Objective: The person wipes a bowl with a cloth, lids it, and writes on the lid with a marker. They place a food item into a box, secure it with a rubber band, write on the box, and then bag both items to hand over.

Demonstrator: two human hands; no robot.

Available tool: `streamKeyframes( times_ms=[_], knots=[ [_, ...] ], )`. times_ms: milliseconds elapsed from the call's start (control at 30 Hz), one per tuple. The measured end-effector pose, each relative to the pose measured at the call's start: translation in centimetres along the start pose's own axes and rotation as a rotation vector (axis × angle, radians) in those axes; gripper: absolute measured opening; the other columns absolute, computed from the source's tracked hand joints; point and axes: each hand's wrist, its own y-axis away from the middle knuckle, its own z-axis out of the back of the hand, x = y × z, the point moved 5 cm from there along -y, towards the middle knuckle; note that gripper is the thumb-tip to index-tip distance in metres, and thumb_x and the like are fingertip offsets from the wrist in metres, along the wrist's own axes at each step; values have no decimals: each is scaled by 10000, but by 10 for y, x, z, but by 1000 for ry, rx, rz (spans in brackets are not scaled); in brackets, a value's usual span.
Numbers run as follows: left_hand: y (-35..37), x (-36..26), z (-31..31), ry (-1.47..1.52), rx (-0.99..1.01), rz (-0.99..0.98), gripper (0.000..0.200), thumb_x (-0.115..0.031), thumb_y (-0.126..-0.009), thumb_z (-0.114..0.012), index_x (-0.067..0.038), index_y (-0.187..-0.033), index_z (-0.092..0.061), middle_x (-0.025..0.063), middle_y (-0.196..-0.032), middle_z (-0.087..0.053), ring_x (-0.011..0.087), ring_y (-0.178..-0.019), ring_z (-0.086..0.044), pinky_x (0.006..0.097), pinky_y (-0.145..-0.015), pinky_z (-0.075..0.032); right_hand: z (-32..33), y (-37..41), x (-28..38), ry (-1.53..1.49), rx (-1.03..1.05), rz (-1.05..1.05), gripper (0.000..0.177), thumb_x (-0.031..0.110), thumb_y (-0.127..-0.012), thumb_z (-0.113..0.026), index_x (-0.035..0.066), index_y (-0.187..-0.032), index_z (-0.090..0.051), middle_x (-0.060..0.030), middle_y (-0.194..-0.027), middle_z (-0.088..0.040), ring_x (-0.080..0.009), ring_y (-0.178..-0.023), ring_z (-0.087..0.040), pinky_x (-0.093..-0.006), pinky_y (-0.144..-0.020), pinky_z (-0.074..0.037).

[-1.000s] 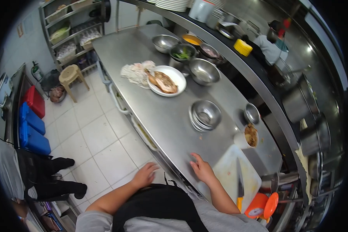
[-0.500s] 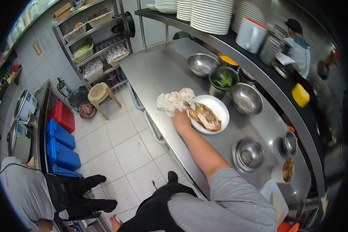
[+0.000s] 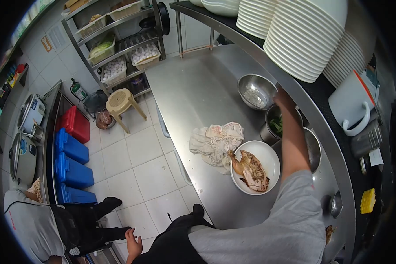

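My right hand (image 3: 284,97) reaches across the steel table to its back edge, beside a steel mixing bowl (image 3: 256,93) and above a steel pot (image 3: 270,132) with green leaves in it. Its fingers are blurred and partly hidden near the shelf, so what it holds cannot be made out. Below my forearm sits a white bowl (image 3: 273,152) with a cooked, browned piece of poultry (image 3: 253,172) in it. A crumpled, stained white cloth (image 3: 215,143) lies against the bowl's left side. My left hand (image 3: 133,242) hangs low over the floor, fingers apart, holding nothing.
A curved shelf (image 3: 312,99) overhangs the table's back, carrying stacked white plates (image 3: 301,39) and a white pitcher (image 3: 352,103). Another steel bowl (image 3: 313,149) stands right of my forearm. A co-worker (image 3: 35,220) stands at lower left. A plastic stool (image 3: 123,105) stands beyond the table.
My right hand has left the cloth beside the white bowl and moved to the table's back edge. My left hand shows more fully. The camera view has shifted.
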Motion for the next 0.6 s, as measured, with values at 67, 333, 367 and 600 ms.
streamKeyframes(
  times_ms=[67, 333, 367, 600],
  knots=[
    [-5, 1, 1, -8, 32, 41, 555, 11, -807, -641, -83, -1325, -465, 166, -1365, -396, 281, -955, -628, 362, -798, -539, -20, -11, -38, -7, 63, 7, 479, 169, -843, -690, 55, -1285, -545, -172, -1215, -628, -317, -1099, -623, -420, -912, -497],
    [-22, 41, -13, -192, 281, -6, 554, -62, -808, -671, -101, -1323, -470, 177, -1389, -378, 301, -930, -638, 399, -813, -537, -42, -9, -65, -248, 164, 378, 466, 166, -833, -705, 57, -1264, -564, -168, -1200, -634, -311, -1079, -629, -417, -896, -500],
    [-29, 43, -13, -207, 324, -24, 562, -91, -801, -688, -103, -1320, -471, 183, -1393, -377, 309, -936, -642, 417, -832, -536, -45, -5, -58, -267, 173, 416, 464, 166, -832, -707, 57, -1261, -566, -168, -1198, -635, -310, -1077, -630, -416, -894, -501],
    [-81, 10, 9, -93, 168, -56, 546, -62, -823, -665, -97, -1328, -461, 180, -1388, -373, 321, -946, -644, 399, -841, -536, -9, 13, -50, -431, -148, 273, 337, 158, -826, -719, 44, -1126, -617, -144, -1084, -652, -307, -951, -654, -423, -861, -499]
  ],
)
